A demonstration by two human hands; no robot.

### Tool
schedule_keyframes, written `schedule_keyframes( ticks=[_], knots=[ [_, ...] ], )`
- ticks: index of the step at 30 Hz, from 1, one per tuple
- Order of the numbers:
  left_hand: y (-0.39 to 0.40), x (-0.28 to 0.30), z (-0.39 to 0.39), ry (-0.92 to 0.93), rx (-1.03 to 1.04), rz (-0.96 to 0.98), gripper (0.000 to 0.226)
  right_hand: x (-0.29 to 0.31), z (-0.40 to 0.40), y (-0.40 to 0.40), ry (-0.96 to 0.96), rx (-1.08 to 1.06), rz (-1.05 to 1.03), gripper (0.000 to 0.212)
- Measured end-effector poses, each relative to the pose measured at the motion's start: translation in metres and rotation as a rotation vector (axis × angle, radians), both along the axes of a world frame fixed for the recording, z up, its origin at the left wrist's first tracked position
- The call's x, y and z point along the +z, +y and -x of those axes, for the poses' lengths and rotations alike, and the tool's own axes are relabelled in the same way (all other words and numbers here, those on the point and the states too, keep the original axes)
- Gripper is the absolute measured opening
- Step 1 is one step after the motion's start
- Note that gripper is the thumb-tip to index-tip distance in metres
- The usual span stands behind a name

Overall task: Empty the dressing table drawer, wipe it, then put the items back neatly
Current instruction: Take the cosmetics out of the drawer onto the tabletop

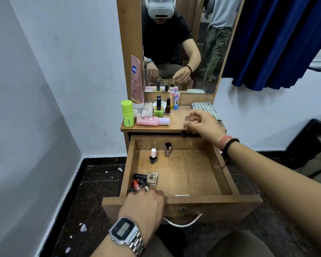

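Note:
The wooden drawer (217, 164) is pulled out under the dressing table top (176, 125). Inside stand a white-capped nail polish (153, 156) and a dark-capped bottle (168, 149) near the back. Several small bottles (146, 179) lie in the front left corner. My left hand (145, 204) reaches over the drawer front, its fingers curled down among those bottles; what they hold is hidden. My right hand (202, 123) pinches a small dark bottle (184, 127) above the table's front edge.
On the table top stand a green roll-on (127, 113), a pink tube (137, 82), a lying pink bottle (152, 121), several nail polishes (163, 106) and a folded checked cloth (205, 108). A mirror (183, 43) rises behind. A blue curtain (278, 43) hangs at right.

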State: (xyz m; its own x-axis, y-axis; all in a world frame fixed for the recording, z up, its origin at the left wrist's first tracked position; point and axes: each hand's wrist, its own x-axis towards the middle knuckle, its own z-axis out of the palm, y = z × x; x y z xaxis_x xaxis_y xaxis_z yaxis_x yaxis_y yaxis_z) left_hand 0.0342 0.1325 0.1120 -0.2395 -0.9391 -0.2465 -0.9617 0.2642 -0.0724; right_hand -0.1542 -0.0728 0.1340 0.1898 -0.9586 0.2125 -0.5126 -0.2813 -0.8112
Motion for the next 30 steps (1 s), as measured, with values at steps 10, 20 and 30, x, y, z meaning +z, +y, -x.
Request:
schedule_keyframes(
  ticks=[10, 20, 30],
  knots=[
    [-0.001, 0.0, 0.0, -0.01, -0.005, -0.024, 0.029, 0.019, -0.037, -0.063, 0.067, -0.164, 0.152, 0.013],
    [-0.002, -0.005, -0.001, 0.035, -0.012, 0.019, 0.028, 0.014, -0.069, -0.083, 0.242, -0.137, 0.15, 0.016],
    [-0.002, -0.007, -0.002, 0.048, -0.011, 0.024, 0.028, 0.015, -0.062, -0.079, 0.212, -0.147, 0.161, 0.022]
  ],
)
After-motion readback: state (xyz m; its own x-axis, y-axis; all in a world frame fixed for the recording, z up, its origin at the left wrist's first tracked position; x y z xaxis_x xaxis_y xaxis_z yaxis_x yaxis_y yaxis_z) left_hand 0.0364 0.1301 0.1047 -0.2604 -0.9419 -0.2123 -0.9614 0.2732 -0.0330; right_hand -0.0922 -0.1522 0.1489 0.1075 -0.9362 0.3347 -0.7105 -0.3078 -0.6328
